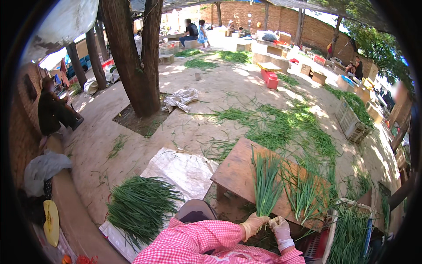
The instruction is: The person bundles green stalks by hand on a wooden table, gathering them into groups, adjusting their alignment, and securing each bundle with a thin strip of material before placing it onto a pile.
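My left hand [254, 226], in a pale glove, is closed round the lower ends of a bunch of garlic chives [266, 185]. The green leaves fan out away from me over a low wooden table [235, 172]. Just right of the bunch's base is my right hand [280, 231], gloved in white, its fingers closed; what they pinch is too small to tell. Loose chives [305, 199] lie on the table's right part. To my left, a big heap of chives [141, 209] rests on a white plastic sheet [180, 169].
Close on my right stands a crate [332, 235] full of chives. More chives [281, 125] are strewn over the ground beyond the table. A tree trunk [132, 57] rises at the far left, and a filled crate [349, 121] stands far right. Other people sit farther off.
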A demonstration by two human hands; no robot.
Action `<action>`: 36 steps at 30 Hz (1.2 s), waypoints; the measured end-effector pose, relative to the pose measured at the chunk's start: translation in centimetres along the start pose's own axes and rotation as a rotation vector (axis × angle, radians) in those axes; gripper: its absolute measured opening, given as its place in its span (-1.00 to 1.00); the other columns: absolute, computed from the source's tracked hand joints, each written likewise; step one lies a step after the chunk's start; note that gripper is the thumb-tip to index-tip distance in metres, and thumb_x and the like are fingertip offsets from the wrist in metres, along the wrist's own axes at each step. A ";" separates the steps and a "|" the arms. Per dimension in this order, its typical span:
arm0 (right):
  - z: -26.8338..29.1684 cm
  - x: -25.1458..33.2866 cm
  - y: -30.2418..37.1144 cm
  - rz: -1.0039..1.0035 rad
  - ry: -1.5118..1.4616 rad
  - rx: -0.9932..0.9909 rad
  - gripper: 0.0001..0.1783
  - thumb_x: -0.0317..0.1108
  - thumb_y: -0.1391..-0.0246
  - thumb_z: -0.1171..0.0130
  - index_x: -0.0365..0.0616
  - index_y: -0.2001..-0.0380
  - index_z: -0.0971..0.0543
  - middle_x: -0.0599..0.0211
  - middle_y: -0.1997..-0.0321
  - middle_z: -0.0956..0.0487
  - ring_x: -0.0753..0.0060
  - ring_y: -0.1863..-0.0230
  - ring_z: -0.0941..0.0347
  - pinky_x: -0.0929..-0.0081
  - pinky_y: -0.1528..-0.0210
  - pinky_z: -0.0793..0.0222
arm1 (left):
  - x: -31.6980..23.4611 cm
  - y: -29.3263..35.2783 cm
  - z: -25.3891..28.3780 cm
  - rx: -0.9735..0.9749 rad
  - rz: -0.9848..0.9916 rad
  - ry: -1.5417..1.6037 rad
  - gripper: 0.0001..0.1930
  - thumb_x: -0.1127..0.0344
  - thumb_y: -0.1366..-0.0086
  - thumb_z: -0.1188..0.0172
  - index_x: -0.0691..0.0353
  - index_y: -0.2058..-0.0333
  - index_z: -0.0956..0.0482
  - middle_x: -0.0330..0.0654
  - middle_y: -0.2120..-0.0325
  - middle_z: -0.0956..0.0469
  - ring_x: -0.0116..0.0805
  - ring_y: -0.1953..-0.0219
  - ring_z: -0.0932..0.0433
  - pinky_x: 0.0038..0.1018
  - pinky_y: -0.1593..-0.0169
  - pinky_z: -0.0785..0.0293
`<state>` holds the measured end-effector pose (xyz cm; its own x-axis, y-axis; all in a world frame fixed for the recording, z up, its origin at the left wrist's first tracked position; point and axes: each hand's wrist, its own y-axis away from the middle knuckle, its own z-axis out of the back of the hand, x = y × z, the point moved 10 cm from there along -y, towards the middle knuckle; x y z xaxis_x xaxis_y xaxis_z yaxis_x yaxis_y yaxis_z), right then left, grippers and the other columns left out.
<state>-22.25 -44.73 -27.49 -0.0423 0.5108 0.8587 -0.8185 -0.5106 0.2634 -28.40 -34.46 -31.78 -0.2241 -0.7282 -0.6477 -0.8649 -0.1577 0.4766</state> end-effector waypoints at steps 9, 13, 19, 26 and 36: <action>-3.4 -7.3 5.0 -0.292 0.981 0.620 -0.40 -0.01 0.03 -0.15 -0.10 -0.04 -0.37 0.02 0.00 -0.47 0.05 -0.08 -0.35 0.28 -0.06 -0.25 | -8.4 0.6 -1.5 0.071 -0.157 0.322 -0.88 0.45 -0.16 -0.14 0.24 0.32 -0.41 -0.26 0.51 -0.44 -0.42 0.51 -0.48 -0.55 0.47 -0.48; -3.7 -6.1 5.1 -0.141 0.865 0.548 -0.41 0.01 0.02 -0.11 -0.07 -0.04 -0.38 0.05 0.03 -0.49 0.04 -0.03 -0.39 0.25 -0.03 -0.28 | -18.3 2.0 -1.3 0.105 -0.374 0.345 -0.87 0.41 -0.18 -0.16 0.30 0.31 -0.45 -0.26 0.49 -0.46 -0.49 0.52 -0.43 -0.58 0.42 -0.43; -2.1 -1.9 4.7 -0.049 0.717 0.427 -0.53 -0.03 -0.02 -0.11 -0.10 0.08 -0.45 0.04 0.16 -0.54 0.01 0.08 -0.44 0.26 0.08 -0.34 | -17.6 2.1 -0.7 0.110 -0.291 0.230 -0.79 0.38 -0.16 -0.19 0.41 0.27 -0.49 -0.23 0.49 -0.51 -0.46 0.49 -0.48 -0.56 0.40 -0.46; 5.5 4.2 2.8 0.076 0.608 -0.043 -0.67 -0.11 -0.06 -0.03 -0.12 0.24 -0.49 0.05 0.31 -0.55 -0.03 0.22 -0.47 0.16 0.20 -0.35 | -8.1 1.2 -0.3 0.084 0.095 0.205 -0.73 0.53 -0.14 -0.13 0.21 0.14 -0.46 -0.31 0.43 -0.49 -0.44 0.40 -0.51 -0.38 0.27 -0.53; 10.6 1.9 -2.3 -0.188 0.880 -0.332 -0.42 0.14 -0.04 0.02 -0.16 0.12 -0.44 0.07 0.21 -0.56 0.06 0.16 -0.50 0.22 0.17 -0.41 | -3.7 0.3 0.5 0.033 0.236 0.197 -0.84 0.48 -0.20 -0.05 0.21 0.22 -0.47 -0.30 0.41 -0.54 -0.49 0.41 -0.55 -0.34 0.20 -0.52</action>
<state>-14.36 -49.89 -21.76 -0.1986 0.9698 0.1414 -0.9706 -0.2147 0.1089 -28.05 -31.48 -29.59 -0.3325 -0.8577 -0.3922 -0.8139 0.0508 0.5788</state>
